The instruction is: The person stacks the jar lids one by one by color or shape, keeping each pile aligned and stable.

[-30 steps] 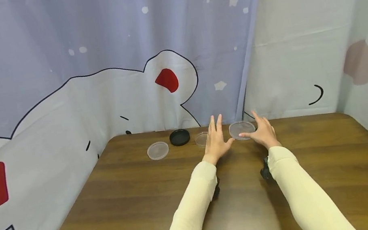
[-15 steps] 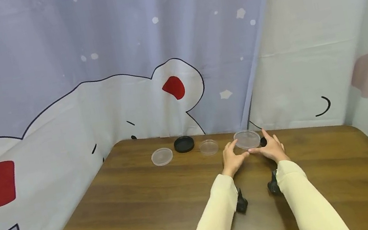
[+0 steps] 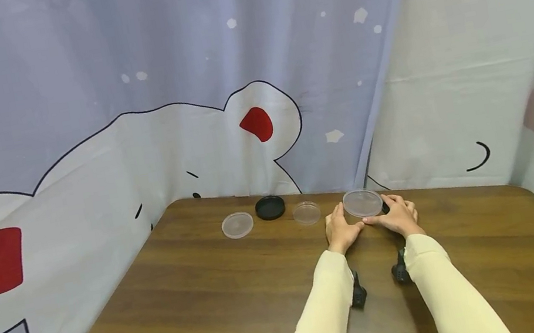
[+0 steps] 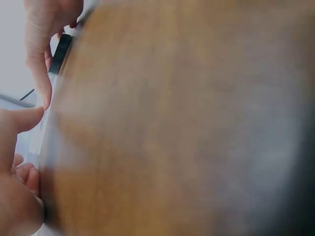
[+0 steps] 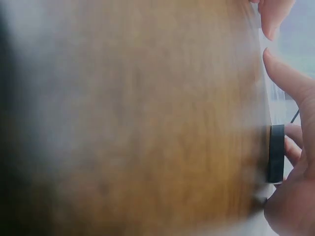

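At the far side of the table, a large clear petri dish [image 3: 362,203] sits between both hands. My left hand [image 3: 341,229] grips its left and near rim, the thumb along the near edge. From the right, my right hand [image 3: 398,216] holds the same dish, its thumb tip close to the left thumb's. Both wrist views show the thumbs nearly meeting. A small black object [image 5: 276,153] stands beside the right hand's fingers, mostly hidden in the head view. The dish's far side lies beyond the fingers.
Left of the hands lie a smaller clear dish [image 3: 306,213], a black round dish [image 3: 270,207] and another clear dish [image 3: 237,226] on the wooden table [image 3: 204,296]. A printed curtain [image 3: 198,143] hangs right behind the table's far edge.
Both hands have closed in on the large dish; the left came rightward from beside the smaller clear dish. The fingers have curled in around the rim. The head view has shifted slightly.
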A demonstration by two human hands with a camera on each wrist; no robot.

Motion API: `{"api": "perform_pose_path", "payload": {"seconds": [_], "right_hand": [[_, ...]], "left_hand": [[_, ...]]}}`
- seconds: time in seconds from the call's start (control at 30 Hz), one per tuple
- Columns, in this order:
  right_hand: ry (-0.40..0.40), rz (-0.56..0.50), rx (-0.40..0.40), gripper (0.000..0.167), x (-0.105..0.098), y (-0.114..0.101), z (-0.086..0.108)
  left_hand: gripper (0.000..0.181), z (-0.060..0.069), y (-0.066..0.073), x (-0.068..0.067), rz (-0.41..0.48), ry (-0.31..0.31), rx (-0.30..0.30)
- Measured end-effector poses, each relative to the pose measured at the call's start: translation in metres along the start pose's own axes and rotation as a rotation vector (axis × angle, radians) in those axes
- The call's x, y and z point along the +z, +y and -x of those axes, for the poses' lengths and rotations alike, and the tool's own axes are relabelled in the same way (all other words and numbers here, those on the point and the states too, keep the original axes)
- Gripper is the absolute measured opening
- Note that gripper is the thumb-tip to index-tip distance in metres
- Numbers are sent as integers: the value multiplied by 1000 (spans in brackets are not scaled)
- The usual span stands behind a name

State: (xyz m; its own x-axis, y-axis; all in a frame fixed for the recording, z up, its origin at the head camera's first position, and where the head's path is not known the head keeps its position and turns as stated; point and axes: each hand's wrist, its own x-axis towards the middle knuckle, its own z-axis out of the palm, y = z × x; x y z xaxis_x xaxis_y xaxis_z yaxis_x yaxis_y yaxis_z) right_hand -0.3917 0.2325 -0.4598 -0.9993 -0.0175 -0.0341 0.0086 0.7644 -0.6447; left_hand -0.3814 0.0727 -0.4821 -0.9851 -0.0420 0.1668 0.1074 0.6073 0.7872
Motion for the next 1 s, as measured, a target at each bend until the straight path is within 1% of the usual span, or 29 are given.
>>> {"api": "perform_pose_path", "payload": {"seconds": [0.03,0.13,0.23,0.3,0.37,0.5,0.6,0.67,0.77,0.9,1.0], "right_hand": [[3,-5,1,104,0,-1,-1],[14,-17,20,100,-1,-1,-6],[32,-43,31,96,-2,-1,-9],[33,-60,31,96,-1,-1,-11],[22,-58,29,97,0,-1,-12],[7,-43,41,98,1,2,-12],[12,-33,41,97,2,0,-14],[7,-33,49,96,6,1,-12],[3,-40,43,93,9,1,-10],[25,-43,24,92,8,0,-11],[37,-41,10,92,6,-1,-14]], "left_hand": [[73,-2,0,-1,1,5,-8],[69,-5,1,-5,1,33,-4],[65,-7,1,-9,-4,75,17],[63,-9,0,-10,1,93,19],[61,-10,0,-12,-15,105,29],[61,-10,0,-12,-18,45,20],[63,-12,0,-17,-23,0,6],[65,-10,-2,-18,-49,-31,6],[66,-9,-4,-20,-55,-79,-3],[66,-10,-3,-26,21,-140,-21],[70,-14,-1,-30,96,-173,-39]]}}
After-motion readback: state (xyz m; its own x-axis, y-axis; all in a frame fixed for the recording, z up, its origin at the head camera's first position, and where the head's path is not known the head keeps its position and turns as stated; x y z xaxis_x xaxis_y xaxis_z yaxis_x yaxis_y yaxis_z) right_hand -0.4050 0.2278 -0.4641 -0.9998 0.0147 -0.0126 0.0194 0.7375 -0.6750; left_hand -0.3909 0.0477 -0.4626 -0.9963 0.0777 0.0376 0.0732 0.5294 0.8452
